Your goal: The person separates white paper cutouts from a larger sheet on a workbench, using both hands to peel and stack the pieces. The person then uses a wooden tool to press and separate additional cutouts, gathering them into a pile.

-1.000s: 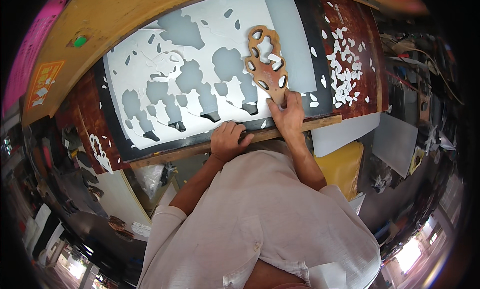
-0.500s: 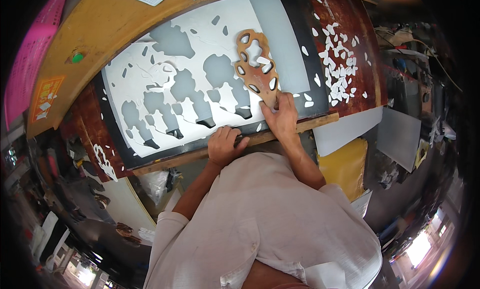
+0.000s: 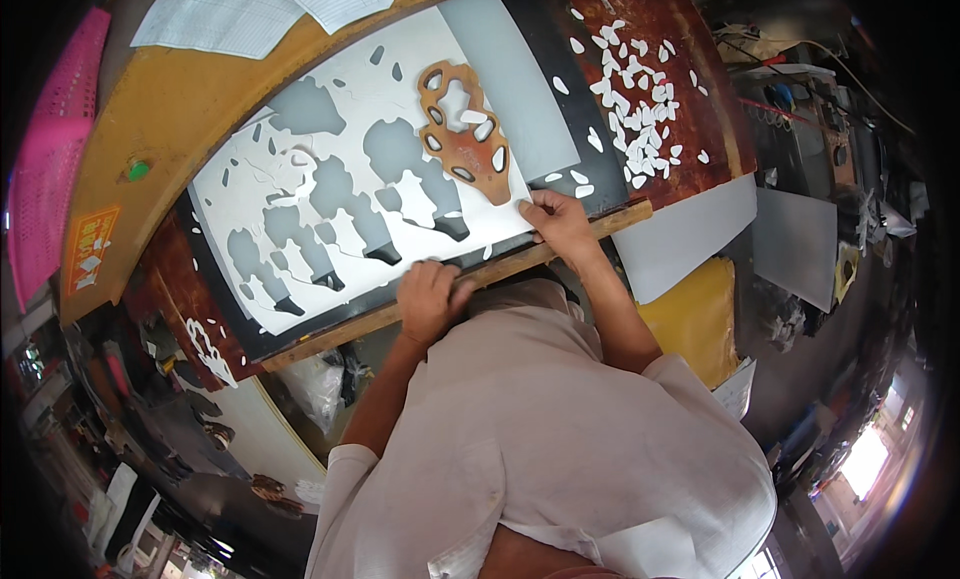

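Note:
A brown cutting die [image 3: 470, 144] with several oval openings lies on a white sheet [image 3: 330, 67], which has several shaped cut-outs. Just right of the die's narrow lower end, my right hand [image 3: 560, 224] is closed, its thumb and forefinger pinching the sheet's near right edge. A small white piece [image 3: 474, 118] rests across the die. My left hand [image 3: 430, 299] rests at the wooden strip [image 3: 500, 266] along the near edge, fingers bent, thumb apart, with nothing visible in it. Under the sheet is a black board [image 3: 540, 49].
Many small white offcuts [image 3: 640, 109] lie scattered on the reddish-brown table at the right. A yellow wooden beam [image 3: 200, 89] with a green button spans the far side, papers [image 3: 215, 17] on top. A pink basket [image 3: 50, 169] stands far left. Below right sits a yellow pad [image 3: 690, 314].
My right hand has let go of the die's narrow end and moved to the sheet's edge beside it. The view has shifted, so the table appears further left. My left hand stays by the strip.

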Available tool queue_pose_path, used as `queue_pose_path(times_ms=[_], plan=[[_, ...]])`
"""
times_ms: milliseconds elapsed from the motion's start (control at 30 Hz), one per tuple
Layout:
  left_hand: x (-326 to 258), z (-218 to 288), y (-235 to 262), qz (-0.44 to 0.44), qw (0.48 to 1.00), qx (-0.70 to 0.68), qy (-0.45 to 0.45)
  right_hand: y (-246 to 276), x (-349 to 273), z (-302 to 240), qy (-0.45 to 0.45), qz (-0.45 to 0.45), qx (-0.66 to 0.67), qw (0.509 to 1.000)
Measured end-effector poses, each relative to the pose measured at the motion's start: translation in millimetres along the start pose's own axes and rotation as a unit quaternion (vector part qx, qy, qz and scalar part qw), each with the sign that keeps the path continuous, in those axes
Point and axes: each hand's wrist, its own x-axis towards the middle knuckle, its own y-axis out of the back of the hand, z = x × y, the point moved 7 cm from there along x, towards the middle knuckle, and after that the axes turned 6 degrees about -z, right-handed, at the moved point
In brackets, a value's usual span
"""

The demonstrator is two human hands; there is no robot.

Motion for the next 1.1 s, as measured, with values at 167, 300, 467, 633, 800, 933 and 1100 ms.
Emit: queue_pose_path(times_ms=[167,300,467,633,800,933,1100], plan=[[1.0,6.7,-8.3,0.000,1.000,-0.021,-0.019,-3.7,10.1,-3.4,0.009,0.009,0.071,0.997],[-2.6,6.5,-11.0,0.014,1.000,-0.021,-0.008,-4.4,10.3,-10.0,0.008,0.048,0.034,0.998],[-2.9,8.8,-18.0,-0.010,1.000,-0.004,0.013,-3.6,11.6,-30.4,0.081,0.109,-0.067,0.988],[-1.4,14.6,-22.3,-0.013,0.999,0.023,0.021,-4.3,13.9,-49.4,0.142,0.151,-0.152,0.966],[-5.7,16.4,-22.4,-0.017,0.999,0.041,0.023,-6.0,15.6,-69.0,0.248,0.174,-0.208,0.930],[-5.9,18.0,-19.7,0.016,0.999,0.049,-0.005,-1.2,23.7,-56.8,0.183,0.156,-0.213,0.947],[-6.8,14.0,-21.2,0.020,0.998,0.059,0.008,-3.7,25.2,-62.7,0.229,0.152,-0.234,0.933]])
